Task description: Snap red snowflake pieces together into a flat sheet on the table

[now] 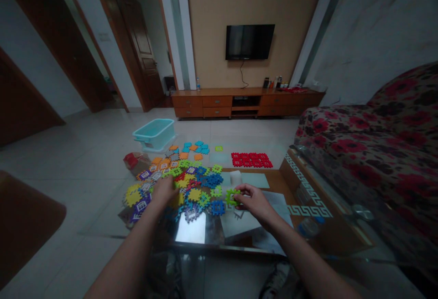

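My right hand [253, 201] pinches a lime-green interlocking plastic tile [230, 197] with a square cut-out, above the glass table. My left hand [164, 190] reaches into the mixed pile of toy tiles; its fingers point away from me and are largely hidden, so its hold cannot be made out. Around it lie a yellow tile [195, 194], purple window tiles [141, 206] and dark blue tiles [212, 179]. A blue tile [218, 208] lies just left of the held one. Farther back, red tiles [251, 159] sit joined in a flat block.
A pale turquoise tub [155, 135] stands beyond the pile at the left. One lime-green tile [218, 148] lies alone at the back. Papers [273, 203] and a plastic bottle [310, 227] show through the glass at right. A flowered sofa [376, 126] flanks the table.
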A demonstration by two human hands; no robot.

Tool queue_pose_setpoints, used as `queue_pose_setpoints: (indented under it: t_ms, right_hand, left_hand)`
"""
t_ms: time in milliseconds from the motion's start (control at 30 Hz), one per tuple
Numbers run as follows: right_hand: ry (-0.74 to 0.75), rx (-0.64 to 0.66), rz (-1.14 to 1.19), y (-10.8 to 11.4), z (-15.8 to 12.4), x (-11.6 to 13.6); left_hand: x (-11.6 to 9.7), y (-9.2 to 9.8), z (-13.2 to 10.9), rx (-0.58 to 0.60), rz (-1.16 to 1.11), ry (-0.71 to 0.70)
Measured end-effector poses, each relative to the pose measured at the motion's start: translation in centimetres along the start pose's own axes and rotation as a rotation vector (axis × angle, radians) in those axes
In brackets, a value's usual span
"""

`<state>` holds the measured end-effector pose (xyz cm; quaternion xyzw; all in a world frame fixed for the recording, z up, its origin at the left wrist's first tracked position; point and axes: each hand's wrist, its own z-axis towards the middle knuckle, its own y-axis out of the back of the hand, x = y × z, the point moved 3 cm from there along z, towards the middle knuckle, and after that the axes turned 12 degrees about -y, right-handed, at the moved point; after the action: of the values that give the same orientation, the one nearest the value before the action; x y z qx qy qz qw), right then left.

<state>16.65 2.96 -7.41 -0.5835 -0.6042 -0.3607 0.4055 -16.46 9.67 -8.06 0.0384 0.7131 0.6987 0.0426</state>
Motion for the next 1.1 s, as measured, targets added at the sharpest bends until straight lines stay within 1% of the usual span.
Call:
queue_pose_setpoints:
  t_ms: [200, 300, 533, 833, 1000, 1100]
  right_hand:
    - [0.012, -0.012, -0.016, 0.14, 0.1, -0.11]
    - [0.005, -0.016, -0.015, 0.2, 0.14, -0.12]
    - [0.002, -0.021, -0.018, 0.26, 0.44, -0.26]
    - [0.014, -0.022, -0.026, 0.28, 0.43, -0.26]
    - [0.029, -0.023, -0.038, 0.31, 0.3, -0.14]
    - [0.023, -0.015, -0.024, 0.23, 0.2, -0.08]
  left_hand:
    - [-0.39, 0.31, 0.14, -0.026, 0.032, 0.007]
    - [-0.39, 0.2, 0.16, -0.019, 0.036, 0.008]
    - [-0.3, -0.05, 0.23, -0.011, 0.016, 0.003]
    - [-0.41, -0.18, 0.34, -0.041, -0.032, 0.011]
    - [-0.45, -0.01, 0.5, -0.095, -0.078, -0.014]
    - [-0.74, 0.58, 0.65, -0.189, -0.164, -0.047]
